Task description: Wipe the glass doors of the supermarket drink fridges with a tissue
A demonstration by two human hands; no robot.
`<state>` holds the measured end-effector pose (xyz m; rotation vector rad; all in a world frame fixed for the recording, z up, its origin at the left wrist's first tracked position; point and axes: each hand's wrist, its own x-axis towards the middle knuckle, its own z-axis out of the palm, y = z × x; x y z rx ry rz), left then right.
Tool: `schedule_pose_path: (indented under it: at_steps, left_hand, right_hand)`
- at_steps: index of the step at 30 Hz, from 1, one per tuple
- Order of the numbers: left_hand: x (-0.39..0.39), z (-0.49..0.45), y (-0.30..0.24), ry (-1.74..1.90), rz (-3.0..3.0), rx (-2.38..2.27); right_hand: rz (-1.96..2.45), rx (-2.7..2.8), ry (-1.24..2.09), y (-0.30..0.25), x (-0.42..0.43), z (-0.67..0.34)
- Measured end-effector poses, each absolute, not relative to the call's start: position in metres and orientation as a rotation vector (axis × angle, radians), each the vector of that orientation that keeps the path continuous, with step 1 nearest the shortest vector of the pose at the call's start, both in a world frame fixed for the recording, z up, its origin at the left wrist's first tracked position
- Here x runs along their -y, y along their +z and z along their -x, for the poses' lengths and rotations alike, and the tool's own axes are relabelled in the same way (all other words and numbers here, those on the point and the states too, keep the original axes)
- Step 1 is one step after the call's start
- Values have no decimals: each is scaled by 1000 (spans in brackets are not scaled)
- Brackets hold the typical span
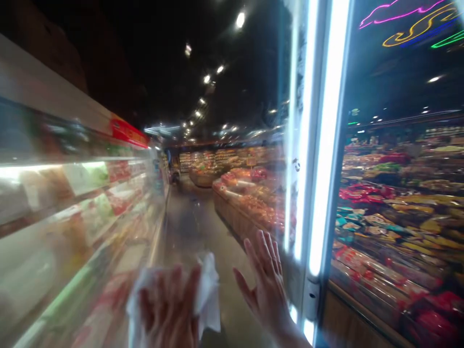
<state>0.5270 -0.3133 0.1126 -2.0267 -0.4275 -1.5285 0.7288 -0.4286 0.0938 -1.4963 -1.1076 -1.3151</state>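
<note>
My left hand (168, 309) is low in the picture, blurred by motion, with its fingers spread over a white cloth (208, 290) that it grips. My right hand (264, 282) is raised beside it, fingers stretched out and together, palm toward a glass door (290, 193). The door's frame carries bright white light strips (326, 159). The right hand is close to the glass; whether it touches is unclear.
Lit refrigerated shelves (72, 203) with packaged goods run along the left. An aisle floor (192, 227) leads ahead between them and low displays of packaged food (250, 198). More packed goods (395, 227) show at the right. Neon signs (416, 24) glow above.
</note>
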Motion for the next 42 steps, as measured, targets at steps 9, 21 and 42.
schedule_pose_path:
  at_steps: [9,21,42]
  left_hand:
    - [347,-565,229,-1705,1780,597]
    - [391,-634,322,-1383,1804,378]
    - [371,-570,350,-975,1816,189]
  right_hand:
    - [1306,1055,-1334,159,451,-787]
    - [988,1660,-1702,296,507,-858]
    - [378,2134,-1697,363,486,-843]
